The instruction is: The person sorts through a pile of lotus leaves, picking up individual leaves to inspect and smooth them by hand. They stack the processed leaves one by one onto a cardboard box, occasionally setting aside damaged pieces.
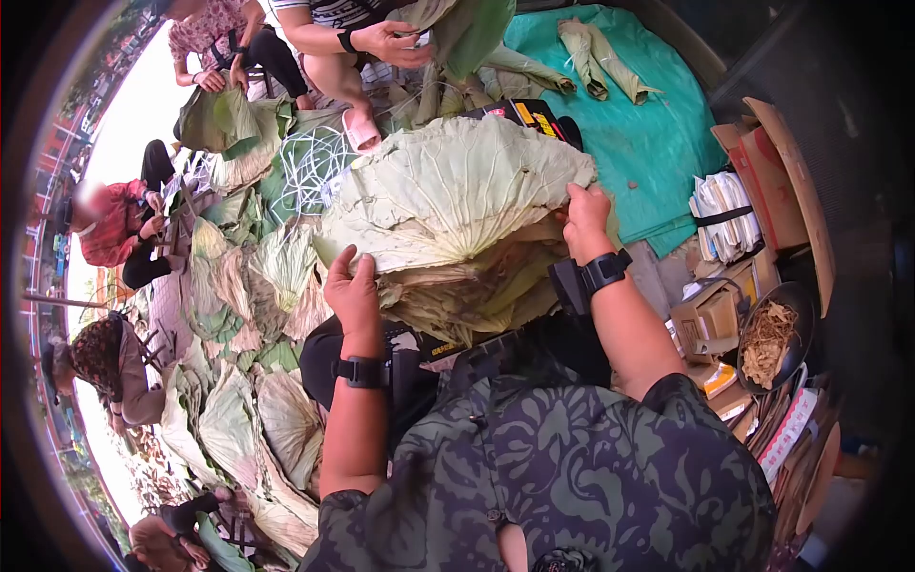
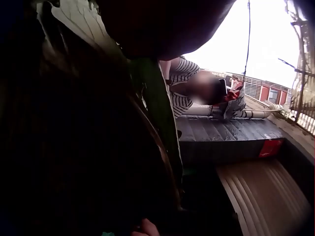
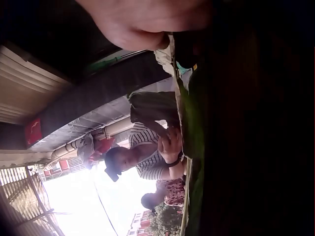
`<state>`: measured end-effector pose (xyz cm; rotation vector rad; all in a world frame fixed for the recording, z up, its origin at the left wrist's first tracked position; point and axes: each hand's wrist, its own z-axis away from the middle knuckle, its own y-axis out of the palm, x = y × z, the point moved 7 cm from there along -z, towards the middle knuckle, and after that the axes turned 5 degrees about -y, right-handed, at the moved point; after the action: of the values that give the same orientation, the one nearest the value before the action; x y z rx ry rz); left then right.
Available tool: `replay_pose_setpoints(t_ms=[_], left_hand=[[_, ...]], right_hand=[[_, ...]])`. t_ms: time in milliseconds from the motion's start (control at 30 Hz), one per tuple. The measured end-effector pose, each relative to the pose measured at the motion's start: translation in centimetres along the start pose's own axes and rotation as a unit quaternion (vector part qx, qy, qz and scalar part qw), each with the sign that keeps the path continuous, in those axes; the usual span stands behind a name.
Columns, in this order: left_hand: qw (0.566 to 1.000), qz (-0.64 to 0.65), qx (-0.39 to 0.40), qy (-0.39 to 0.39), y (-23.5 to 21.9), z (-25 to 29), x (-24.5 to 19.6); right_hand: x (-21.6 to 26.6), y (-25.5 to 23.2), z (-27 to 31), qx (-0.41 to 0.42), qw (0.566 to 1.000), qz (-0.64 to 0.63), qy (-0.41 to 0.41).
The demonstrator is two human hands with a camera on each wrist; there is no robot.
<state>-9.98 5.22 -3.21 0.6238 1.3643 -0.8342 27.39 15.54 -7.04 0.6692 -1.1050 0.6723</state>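
A broad, pale dried leaf [image 1: 457, 195] lies fanned out over a stack of brownish-green leaves [image 1: 467, 296] in front of the body. My left hand [image 1: 354, 297] holds its near left edge, thumb and a finger raised, the other fingers hidden. At the right edge, my right hand [image 1: 586, 221] pinches the leaf between thumb and curled fingers. In the right wrist view, the right hand [image 3: 147, 22] grips a leaf edge [image 3: 172, 61]. The left wrist view is dark, with the left hand [image 2: 167, 24] above a green leaf [image 2: 157, 101].
Spread leaves [image 1: 233, 419] cover the ground at left, near white string [image 1: 310, 167]. Rolled leaves [image 1: 596, 62] lie on a green sheet [image 1: 658, 143]. Cardboard boxes [image 1: 705, 319] and a dark pan [image 1: 805, 329] stand at right. Several people sit around; one in stripes handles a large leaf [image 1: 474, 38].
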Motion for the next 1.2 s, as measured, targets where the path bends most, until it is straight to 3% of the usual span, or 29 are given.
replay_pose_setpoints(t_ms=[33, 100, 133, 167, 233, 333, 367, 433, 467, 500, 567, 633, 700, 767, 933, 1000, 1033, 1100, 1167, 1200], left_hand=[[0.999, -0.019, 0.014, -0.032, -0.3, 0.0, 1.4], [0.998, -0.047, 0.033, -0.032, -0.2, 0.6, 1.9], [0.997, -0.058, 0.045, -0.040, 0.0, 0.7, 1.9], [0.995, -0.070, 0.052, -0.047, 0.0, 0.8, 1.8], [0.996, -0.068, 0.042, -0.030, 0.4, 1.0, 1.2], [0.997, -0.071, 0.024, -0.006, 1.0, 1.3, 0.9], [0.988, -0.143, 0.037, -0.034, 1.1, 1.0, 1.8], [0.990, -0.137, -0.021, 0.034, 1.3, 1.5, 1.7], [0.987, -0.159, -0.026, 0.029, 1.2, 1.8, 1.5], [0.983, -0.167, -0.064, 0.032, 0.6, 2.0, 2.5], [0.986, -0.147, -0.068, -0.048, 1.1, 1.3, 5.9], [0.990, -0.018, -0.034, -0.137, 1.4, 1.3, 7.8], [0.990, -0.037, -0.049, -0.124, 0.6, 1.5, 6.9], [0.974, -0.161, -0.030, -0.155, -0.1, 1.8, 5.8], [0.962, -0.178, -0.121, -0.168, -3.7, 2.1, 1.1], [0.978, -0.189, -0.089, 0.007, -2.9, 2.0, -2.8], [0.979, -0.188, -0.080, 0.008, -2.5, 2.1, -2.9], [0.922, -0.245, -0.072, 0.289, 1.3, 2.5, -7.4], [0.904, -0.316, 0.016, 0.287, 5.1, 2.0, -6.8], [0.893, -0.373, 0.074, 0.241, 7.0, 1.7, -5.1]], right_hand=[[-0.1, -0.5, -0.3, 0.004, 1.000, 0.001, 0.003], [-0.3, -0.3, -0.6, 0.105, 0.989, 0.101, 0.010], [1.4, -1.0, -1.0, 0.047, 0.967, 0.208, -0.138], [3.0, -0.9, -0.5, -0.008, 0.910, 0.302, -0.284], [7.8, 1.5, 3.4, 0.028, 0.835, 0.289, -0.467], [11.1, 7.7, 9.4, 0.240, 0.745, 0.317, -0.535], [11.0, 9.5, 10.9, 0.309, 0.700, 0.319, -0.559], [8.6, 11.7, 13.1, 0.417, 0.632, 0.369, -0.538], [6.0, 12.2, 13.2, 0.469, 0.616, 0.411, -0.480], [3.2, 11.9, 13.1, 0.527, 0.571, 0.487, -0.399], [-0.4, 11.5, 10.3, 0.591, 0.617, 0.416, -0.312], [0.2, 12.0, 9.9, 0.592, 0.605, 0.426, -0.319], [0.3, 12.2, 10.3, 0.604, 0.604, 0.416, -0.312], [0.4, 12.2, 10.5, 0.610, 0.604, 0.412, -0.305], [0.0, 12.3, 9.9, 0.610, 0.611, 0.413, -0.290], [-0.1, 12.5, 10.0, 0.613, 0.606, 0.412, -0.295], [0.1, 12.3, 10.0, 0.610, 0.609, 0.409, -0.300], [0.5, 12.1, 10.5, 0.600, 0.602, 0.420, -0.319], [0.8, 12.0, 11.0, 0.590, 0.604, 0.416, -0.337], [1.0, 11.9, 11.3, 0.575, 0.610, 0.426, -0.340]])
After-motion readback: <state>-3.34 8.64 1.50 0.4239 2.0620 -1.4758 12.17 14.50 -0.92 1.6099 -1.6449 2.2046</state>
